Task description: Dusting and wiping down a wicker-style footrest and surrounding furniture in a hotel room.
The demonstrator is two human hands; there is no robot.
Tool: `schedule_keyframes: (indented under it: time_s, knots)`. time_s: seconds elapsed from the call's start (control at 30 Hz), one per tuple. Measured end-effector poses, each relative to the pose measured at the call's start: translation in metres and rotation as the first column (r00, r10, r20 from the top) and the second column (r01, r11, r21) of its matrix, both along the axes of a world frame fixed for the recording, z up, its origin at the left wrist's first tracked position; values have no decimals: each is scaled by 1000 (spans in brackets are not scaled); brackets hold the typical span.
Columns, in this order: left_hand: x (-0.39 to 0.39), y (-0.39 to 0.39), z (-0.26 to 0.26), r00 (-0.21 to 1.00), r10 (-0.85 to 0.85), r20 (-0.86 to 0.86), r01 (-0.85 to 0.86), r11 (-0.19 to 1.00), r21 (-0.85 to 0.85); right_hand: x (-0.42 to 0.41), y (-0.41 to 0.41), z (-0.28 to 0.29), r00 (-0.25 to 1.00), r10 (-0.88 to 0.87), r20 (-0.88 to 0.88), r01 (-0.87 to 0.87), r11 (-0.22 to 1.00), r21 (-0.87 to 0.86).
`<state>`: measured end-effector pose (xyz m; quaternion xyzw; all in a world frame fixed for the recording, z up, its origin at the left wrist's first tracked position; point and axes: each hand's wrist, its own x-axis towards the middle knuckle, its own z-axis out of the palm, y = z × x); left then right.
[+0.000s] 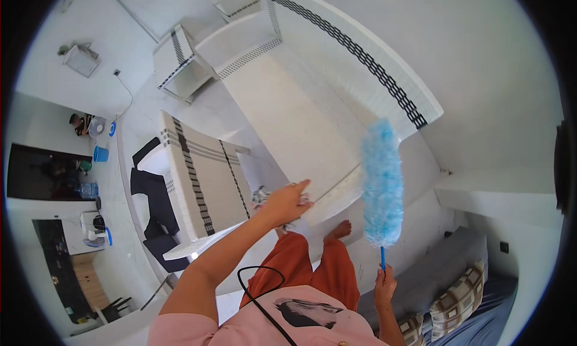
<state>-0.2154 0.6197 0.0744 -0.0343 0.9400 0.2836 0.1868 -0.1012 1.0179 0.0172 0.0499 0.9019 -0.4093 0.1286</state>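
Note:
My left hand [288, 205] is held out over the near end of a white woven bench [288, 107], its index finger extended. A crumpled patterned cloth [261, 196] shows beneath and around its palm, gripped by the other fingers. My right hand [385, 285] is closed around the thin blue handle of a fluffy blue duster [382, 183]. The duster stands upright in the view, its head in front of the bench's right end. Left of the bench is a white woven table [207, 179] with black chain-like bands.
A small woven side table [176, 62] is near the far wall. Dark chairs [155, 201] sit left of the table. A grey sofa [419, 274] with checked cushions [457, 301] lies at the lower right. A blue bucket [101, 154] and a person [81, 124] are far left.

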Motion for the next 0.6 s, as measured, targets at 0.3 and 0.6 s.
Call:
schedule_keyframes:
  time_s: [0.3, 0.6]
  knots:
    - [167, -195, 103, 679, 567, -466, -616, 785, 57, -5, -169, 5, 997, -18, -75, 6, 988, -157]
    - [240, -220, 27, 732, 678, 67, -676, 710, 200, 42, -276, 25, 990, 117, -80, -132, 968, -215]
